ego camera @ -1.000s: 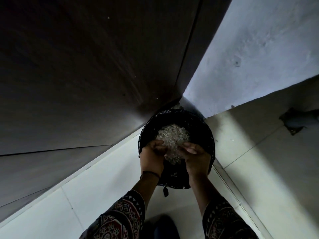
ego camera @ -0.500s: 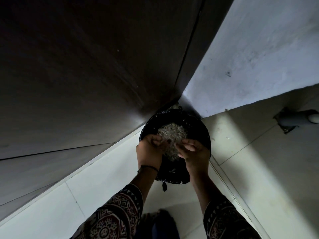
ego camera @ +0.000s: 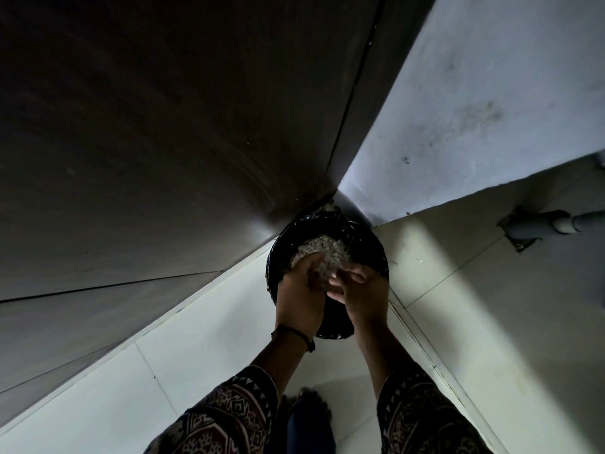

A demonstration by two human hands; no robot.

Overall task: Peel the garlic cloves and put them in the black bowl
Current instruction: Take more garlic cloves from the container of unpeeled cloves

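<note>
Floor tiles (ego camera: pixel 203 362) meet dark panel (ego camera: pixel 163 142) and pale wall (ego camera: pixel 474 103); left hand (ego camera: pixel 299 299), right hand (ego camera: pixel 365 298) over black-lined bin (ego camera: pixel 378 257), each grip unreadable.

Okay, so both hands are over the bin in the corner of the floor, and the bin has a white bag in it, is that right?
Not quite. The head view shows the left hand and the right hand over the bin in the corner of the floor, but the bag in it is black, not white. Pale scraps lie inside.

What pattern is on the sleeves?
A dark geometric print in red and pale diamonds and triangles, clearest on the left sleeve in the head view.
</note>
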